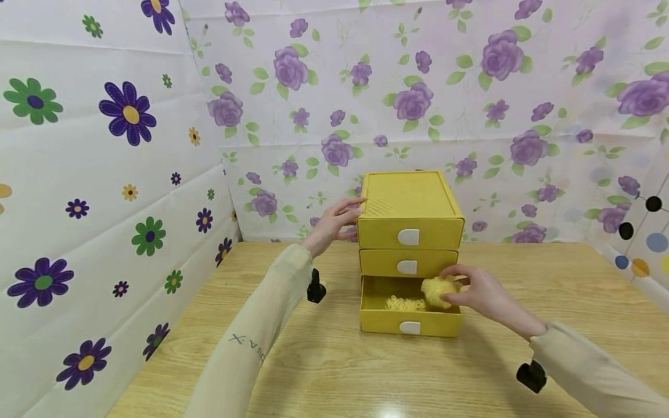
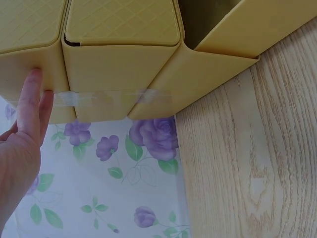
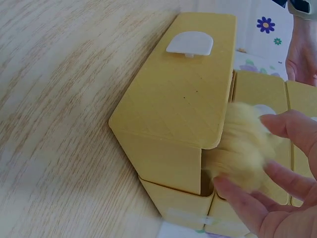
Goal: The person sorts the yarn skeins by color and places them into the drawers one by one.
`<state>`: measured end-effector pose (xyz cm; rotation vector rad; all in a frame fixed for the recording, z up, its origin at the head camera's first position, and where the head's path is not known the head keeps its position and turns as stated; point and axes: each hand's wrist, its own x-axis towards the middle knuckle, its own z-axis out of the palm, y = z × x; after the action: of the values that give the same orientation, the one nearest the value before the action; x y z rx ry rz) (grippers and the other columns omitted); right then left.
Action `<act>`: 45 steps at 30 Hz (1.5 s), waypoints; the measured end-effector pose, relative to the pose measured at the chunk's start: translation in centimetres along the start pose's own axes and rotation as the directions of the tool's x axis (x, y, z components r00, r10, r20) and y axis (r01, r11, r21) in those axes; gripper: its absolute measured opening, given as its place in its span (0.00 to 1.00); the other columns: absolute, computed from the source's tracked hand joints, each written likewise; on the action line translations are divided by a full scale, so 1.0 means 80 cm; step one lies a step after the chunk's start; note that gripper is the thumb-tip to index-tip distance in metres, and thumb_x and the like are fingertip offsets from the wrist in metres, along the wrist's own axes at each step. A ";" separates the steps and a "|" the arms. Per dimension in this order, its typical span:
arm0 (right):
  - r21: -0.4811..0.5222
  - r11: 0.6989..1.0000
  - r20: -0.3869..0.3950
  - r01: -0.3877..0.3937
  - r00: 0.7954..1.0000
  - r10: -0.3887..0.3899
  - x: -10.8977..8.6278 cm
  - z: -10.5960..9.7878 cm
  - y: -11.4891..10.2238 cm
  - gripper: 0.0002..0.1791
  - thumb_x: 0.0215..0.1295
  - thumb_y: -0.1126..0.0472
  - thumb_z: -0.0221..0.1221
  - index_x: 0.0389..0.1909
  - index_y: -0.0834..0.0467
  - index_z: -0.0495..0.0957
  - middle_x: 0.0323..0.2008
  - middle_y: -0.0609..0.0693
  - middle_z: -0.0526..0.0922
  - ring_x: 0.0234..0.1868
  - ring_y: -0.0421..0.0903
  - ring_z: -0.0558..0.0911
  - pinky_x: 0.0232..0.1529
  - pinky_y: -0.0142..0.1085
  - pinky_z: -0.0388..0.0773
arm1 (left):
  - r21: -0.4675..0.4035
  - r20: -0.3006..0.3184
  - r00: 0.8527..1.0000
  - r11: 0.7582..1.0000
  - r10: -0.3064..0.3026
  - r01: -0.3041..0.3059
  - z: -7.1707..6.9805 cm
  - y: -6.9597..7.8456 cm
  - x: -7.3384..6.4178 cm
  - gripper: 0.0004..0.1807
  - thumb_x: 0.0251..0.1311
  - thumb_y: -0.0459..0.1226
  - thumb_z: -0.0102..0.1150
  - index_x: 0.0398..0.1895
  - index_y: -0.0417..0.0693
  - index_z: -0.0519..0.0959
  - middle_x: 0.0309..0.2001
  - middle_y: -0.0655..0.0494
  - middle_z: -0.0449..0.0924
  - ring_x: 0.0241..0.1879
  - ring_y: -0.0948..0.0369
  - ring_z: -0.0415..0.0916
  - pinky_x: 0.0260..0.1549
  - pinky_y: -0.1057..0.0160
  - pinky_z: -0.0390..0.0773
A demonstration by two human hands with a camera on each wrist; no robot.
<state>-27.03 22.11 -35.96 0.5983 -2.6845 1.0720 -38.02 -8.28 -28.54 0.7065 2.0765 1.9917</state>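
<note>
A yellow three-drawer box (image 1: 410, 197) stands on the table with its bottom drawer (image 1: 381, 323) pulled out. My right hand (image 1: 483, 293) pinches a ball of pale yellow yarn (image 1: 438, 291) between thumb and fingers, over the right side of that drawer. In the right wrist view the yarn ball (image 3: 242, 148) looks blurred, right at the drawer's rim. More yellow yarn (image 1: 405, 304) lies inside the drawer, left of the ball. With fairly straight fingers, my left hand (image 1: 334, 225) touches the upper left side of the box; in the left wrist view its fingertips (image 2: 33, 77) press the side wall.
The middle drawer (image 1: 378, 262) and the top drawer are closed, each with a white tab handle (image 1: 409, 237). Behind the box hangs a flowered cloth (image 1: 313, 116), with another (image 1: 104, 174) along the left. Clear tape (image 2: 119, 97) runs across the box's side.
</note>
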 end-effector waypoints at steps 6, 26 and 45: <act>0.019 1.000 -0.032 -0.008 0.999 0.009 -0.001 -0.002 -0.002 0.24 0.49 0.59 0.68 0.46 0.65 0.75 0.44 0.62 0.76 0.42 0.60 0.77 0.34 0.45 0.77 | -0.007 0.002 1.000 1.000 0.000 0.000 -0.001 -0.002 0.003 0.22 0.65 0.40 0.49 0.63 0.51 0.67 0.55 0.48 0.65 0.48 0.51 0.69 0.47 0.48 0.69; 0.295 0.954 0.045 0.055 0.997 -0.071 -0.009 0.010 -0.014 0.10 0.54 0.62 0.64 0.36 0.62 0.81 0.30 0.50 0.83 0.29 0.51 0.82 0.28 0.41 0.78 | -0.008 0.011 1.000 1.000 -0.021 0.021 0.006 0.016 -0.011 0.24 0.66 0.38 0.48 0.65 0.45 0.62 0.51 0.44 0.65 0.43 0.54 0.68 0.49 0.44 0.65; 0.116 0.984 0.191 0.138 0.969 -0.158 -0.022 0.048 -0.015 0.04 0.54 0.63 0.64 0.30 0.59 0.84 0.28 0.43 0.82 0.26 0.36 0.79 0.24 0.32 0.76 | 0.010 0.009 1.000 1.000 -0.024 0.024 0.006 0.017 -0.012 0.24 0.66 0.39 0.48 0.65 0.46 0.63 0.52 0.45 0.65 0.46 0.53 0.68 0.48 0.47 0.68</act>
<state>-25.02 19.18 -38.51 0.9575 -2.7087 1.1695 -36.69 -8.25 -27.45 0.6885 2.0807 1.9633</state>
